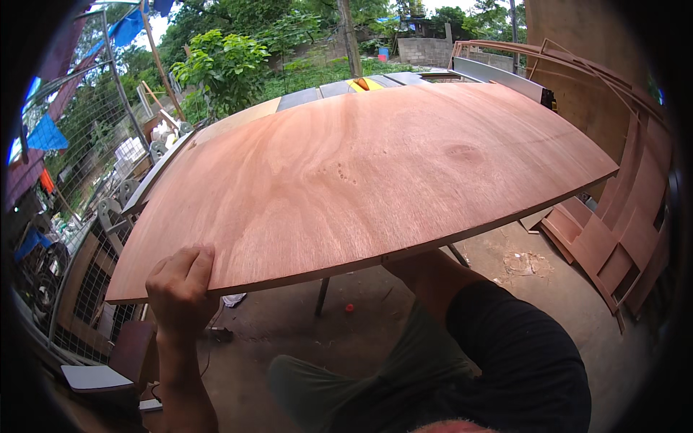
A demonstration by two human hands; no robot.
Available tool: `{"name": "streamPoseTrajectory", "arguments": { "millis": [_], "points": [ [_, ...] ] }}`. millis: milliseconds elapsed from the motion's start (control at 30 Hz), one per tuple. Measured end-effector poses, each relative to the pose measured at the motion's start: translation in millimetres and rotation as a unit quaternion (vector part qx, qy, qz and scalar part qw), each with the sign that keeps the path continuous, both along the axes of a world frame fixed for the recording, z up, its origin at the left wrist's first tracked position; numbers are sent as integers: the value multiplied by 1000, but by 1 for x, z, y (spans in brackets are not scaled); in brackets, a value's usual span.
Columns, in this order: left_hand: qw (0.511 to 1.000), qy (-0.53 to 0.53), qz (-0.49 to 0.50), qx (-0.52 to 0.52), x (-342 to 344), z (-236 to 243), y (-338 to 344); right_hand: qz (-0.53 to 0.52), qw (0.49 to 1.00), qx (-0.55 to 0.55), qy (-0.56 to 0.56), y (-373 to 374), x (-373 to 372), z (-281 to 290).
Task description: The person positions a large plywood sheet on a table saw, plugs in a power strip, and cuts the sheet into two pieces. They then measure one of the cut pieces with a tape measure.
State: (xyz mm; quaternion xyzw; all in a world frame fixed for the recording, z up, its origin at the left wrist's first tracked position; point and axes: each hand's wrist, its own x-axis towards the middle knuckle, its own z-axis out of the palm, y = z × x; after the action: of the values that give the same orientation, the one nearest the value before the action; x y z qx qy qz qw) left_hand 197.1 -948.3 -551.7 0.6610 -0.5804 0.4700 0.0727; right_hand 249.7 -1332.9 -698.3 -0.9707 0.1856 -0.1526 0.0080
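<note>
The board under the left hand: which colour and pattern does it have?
Reddish-brown; the board has wavy wood grain, seen in the head view.

Right of the left hand's (180,285) grip, the panel (361,187) hid the right hand, so its hold could not be told. Below the grip, the left forearm (183,375) ran off the lower edge. A red speck (349,308) right of the grip was too small to identify, and clutter (47,270) left of it was too dim.
</note>
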Motion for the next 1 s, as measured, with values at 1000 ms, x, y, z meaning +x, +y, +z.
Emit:
{"name": "streamPoseTrajectory", "arguments": {
  "millis": [1000],
  "points": [
    [975, 179, 93, 89, -3, 13, 9, -231, 420, 771, -420, 99, -422, 47]
  ]
}}
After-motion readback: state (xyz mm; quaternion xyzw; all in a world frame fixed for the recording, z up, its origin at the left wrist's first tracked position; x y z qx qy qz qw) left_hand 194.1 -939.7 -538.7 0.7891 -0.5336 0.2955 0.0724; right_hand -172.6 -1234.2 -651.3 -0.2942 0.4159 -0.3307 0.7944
